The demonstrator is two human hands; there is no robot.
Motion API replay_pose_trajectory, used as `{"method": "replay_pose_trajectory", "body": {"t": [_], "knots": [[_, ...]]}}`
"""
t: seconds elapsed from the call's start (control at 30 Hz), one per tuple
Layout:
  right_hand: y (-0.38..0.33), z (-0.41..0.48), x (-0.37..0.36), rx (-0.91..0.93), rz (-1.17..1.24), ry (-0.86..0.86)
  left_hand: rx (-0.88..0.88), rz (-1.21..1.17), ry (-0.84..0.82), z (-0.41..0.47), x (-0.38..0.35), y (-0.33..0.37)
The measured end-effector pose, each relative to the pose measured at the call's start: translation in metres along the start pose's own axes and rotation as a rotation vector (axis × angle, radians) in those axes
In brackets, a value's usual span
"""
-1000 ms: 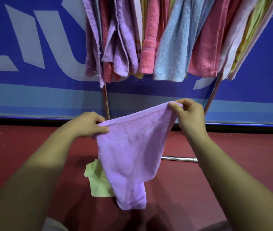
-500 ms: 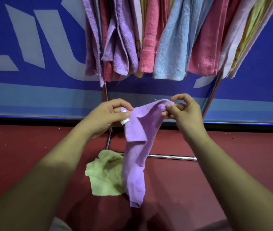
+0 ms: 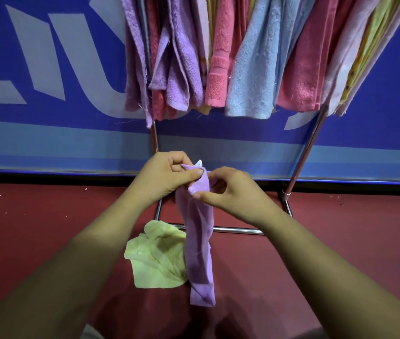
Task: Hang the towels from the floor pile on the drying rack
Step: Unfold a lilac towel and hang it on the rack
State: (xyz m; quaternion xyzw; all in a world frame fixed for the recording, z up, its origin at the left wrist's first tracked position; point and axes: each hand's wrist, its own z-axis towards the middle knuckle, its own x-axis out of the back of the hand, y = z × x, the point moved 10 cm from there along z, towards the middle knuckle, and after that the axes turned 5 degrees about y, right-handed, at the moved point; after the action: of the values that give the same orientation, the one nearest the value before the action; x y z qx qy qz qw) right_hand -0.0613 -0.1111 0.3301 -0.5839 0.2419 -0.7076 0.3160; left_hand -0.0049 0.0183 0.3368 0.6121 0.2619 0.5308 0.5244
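Across the top of the frame the drying rack [image 3: 309,145] is crowded with hung towels [image 3: 250,69] in purple, pink, blue and yellow. Behind it is a blue banner [image 3: 47,133] whose big pale letters are cut off and unreadable. At lower centre a yellow-green towel [image 3: 154,258] lies crumpled on the red floor [image 3: 353,241]. Both arms reach forward. The left hand [image 3: 167,172] pinches the top of the purple towel [image 3: 199,253], and the right hand [image 3: 233,192] nips its edge just below. The towel hangs narrow, with a white tag [image 3: 199,163] poking out at the top, its print too small to read.
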Motion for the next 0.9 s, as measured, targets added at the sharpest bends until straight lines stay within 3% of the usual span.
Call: {"method": "replay_pose_trajectory", "body": {"t": [0.17,0.3,0.4,0.57,0.63,0.73,0.8,0.9], "knots": [[-0.001,-0.003,-0.005,-0.067,0.205,-0.062,0.003,0.097,0.034,0.001,0.002,-0.002],[0.002,0.000,-0.001,-0.026,0.055,0.013,-0.010,0.122,0.033,0.003,0.003,-0.003],[0.007,0.003,0.011,0.004,0.096,0.055,-0.008,0.135,0.004,0.004,0.005,-0.007],[0.022,0.007,0.034,-0.059,0.221,0.123,-0.078,0.600,-0.172,0.002,0.000,-0.019],[0.029,0.007,0.041,-0.063,0.208,0.139,-0.046,0.670,-0.224,0.001,0.002,-0.034],[0.038,0.007,0.054,-0.091,0.244,0.169,-0.059,0.646,-0.120,0.006,0.020,-0.033],[0.046,0.007,0.056,-0.131,0.334,0.164,-0.067,0.558,0.011,0.010,0.037,-0.023],[0.056,0.002,0.058,-0.178,0.457,0.171,-0.057,0.402,0.068,0.011,0.045,-0.013]]}}
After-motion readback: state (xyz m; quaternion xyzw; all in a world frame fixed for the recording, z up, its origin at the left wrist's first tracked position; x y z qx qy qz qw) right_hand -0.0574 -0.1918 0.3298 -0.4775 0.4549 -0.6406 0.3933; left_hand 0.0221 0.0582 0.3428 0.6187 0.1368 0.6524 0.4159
